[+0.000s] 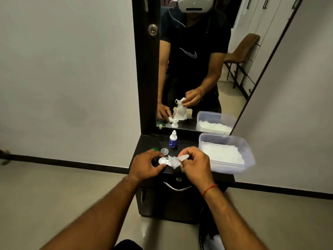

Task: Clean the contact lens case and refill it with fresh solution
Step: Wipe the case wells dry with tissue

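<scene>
The left hand (146,165) grips the case (163,161), a white contact lens case. It is held at the front edge of the dark surface (187,141), with the thumb curled over its near side and the fingers behind it. I cannot tell whether the case rests on the surface or is lifted just above it. One round well shows open and faces up. The other end is hidden under a crumpled white tissue (173,162).

The right hand (194,165) pinches that tissue between thumb and curled fingers, and a twisted end sticks up out of the grip. The tissue touches the case on its right side. A red thread (210,190) circles the right wrist.

Just behind the hands a clear cap (164,151) lies on the surface. A green cap (154,149) is to its left, partly hidden by the left hand. A small bottle (173,139) with a white nozzle and blue label stands upright behind the clear cap, near the mirror (189,69).

To the right sits a clear plastic box (232,167) without a lid, holding white sheets (221,153). It overhangs the right edge of the surface.

Below the surface is a dark drawer with a curved metal handle (177,186). The mirror reflects the person, both hands, the tissue, the bottle and the box, and a brown chair (243,49) behind.
</scene>
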